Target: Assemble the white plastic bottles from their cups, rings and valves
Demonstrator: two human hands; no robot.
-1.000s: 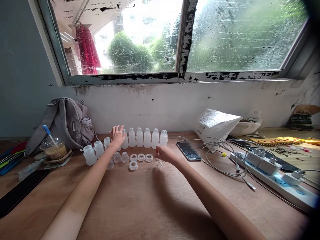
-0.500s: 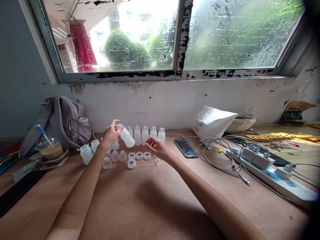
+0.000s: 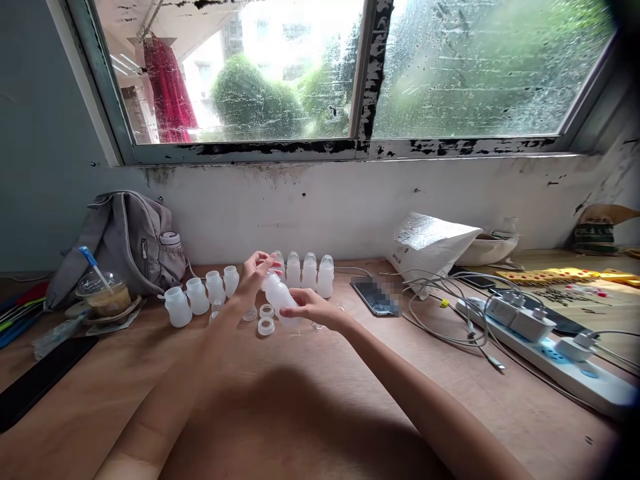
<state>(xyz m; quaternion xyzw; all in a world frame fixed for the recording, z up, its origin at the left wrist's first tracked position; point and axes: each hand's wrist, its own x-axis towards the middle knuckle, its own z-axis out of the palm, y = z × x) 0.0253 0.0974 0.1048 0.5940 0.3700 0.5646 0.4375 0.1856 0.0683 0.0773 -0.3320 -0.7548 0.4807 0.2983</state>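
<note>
A frosted white baby bottle is tilted above the table, its upper end to the left. My left hand has its fingers closed around that upper end. Lower down, my right hand grips the bottle's body near its base. Behind both hands stands a row of capped baby bottles. Several open bottles without caps stand to the left of my left hand. White collar rings lie below the held bottle, and a clear dome cap beside them is partly covered by my left arm.
A phone lies to the right, beside tangled white cables and a power strip. At left are a grey backpack, a drink cup with a straw and a long black object. A silver-white pouch leans near the wall.
The bottle has moved right and slightly lower with my left hand. My right hand, apart from it before, now grips its lower body. The view has shifted slightly.
</note>
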